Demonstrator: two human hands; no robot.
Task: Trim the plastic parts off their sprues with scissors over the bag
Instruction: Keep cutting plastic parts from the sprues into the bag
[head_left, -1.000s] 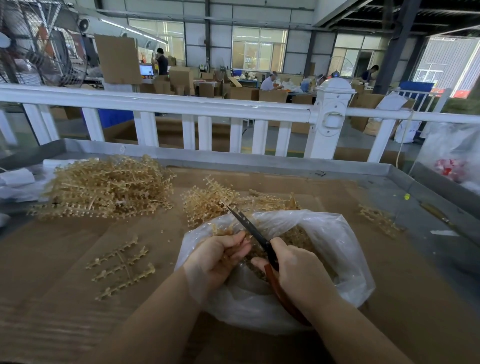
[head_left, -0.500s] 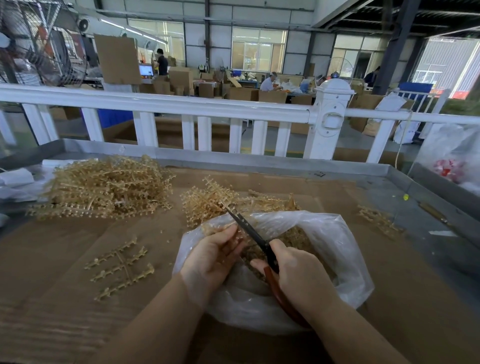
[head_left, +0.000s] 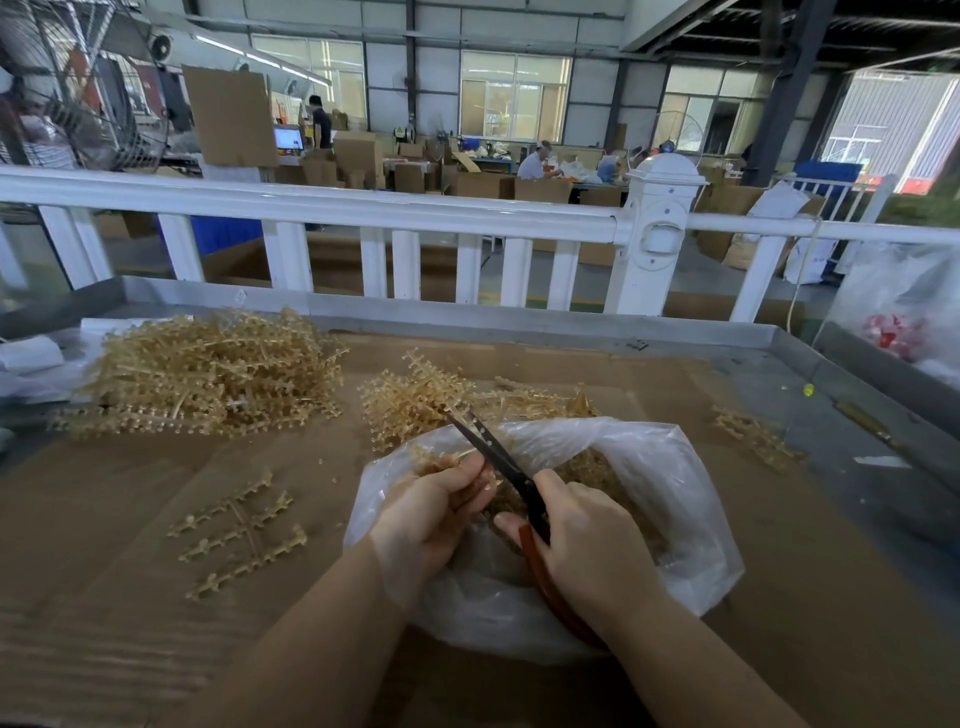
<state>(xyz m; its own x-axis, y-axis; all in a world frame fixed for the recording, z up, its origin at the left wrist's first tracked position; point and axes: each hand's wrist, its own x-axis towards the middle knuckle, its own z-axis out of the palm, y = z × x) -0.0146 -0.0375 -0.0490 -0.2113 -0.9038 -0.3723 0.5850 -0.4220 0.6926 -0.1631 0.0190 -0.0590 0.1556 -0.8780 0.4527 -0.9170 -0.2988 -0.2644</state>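
Note:
A clear plastic bag (head_left: 670, 467) lies open on the cardboard-covered table, with tan trimmed parts (head_left: 597, 473) inside. My left hand (head_left: 431, 514) pinches a tan plastic sprue (head_left: 441, 460) over the bag's mouth. My right hand (head_left: 587, 540) grips scissors (head_left: 498, 457) with dark blades and red-brown handles. The blades point up and left, beside the sprue and my left fingertips. How far apart the blades are is hard to tell.
A large heap of tan sprues (head_left: 208, 374) lies at the back left and a smaller heap (head_left: 415, 400) just behind the bag. One flat sprue (head_left: 239, 530) lies left of my left hand, a few pieces (head_left: 753, 436) at right. A white railing (head_left: 363, 213) runs behind the table.
My left hand has shifted slightly up and left with the sprue, turning it against the blades. The scissors stay in nearly the same place over the bag.

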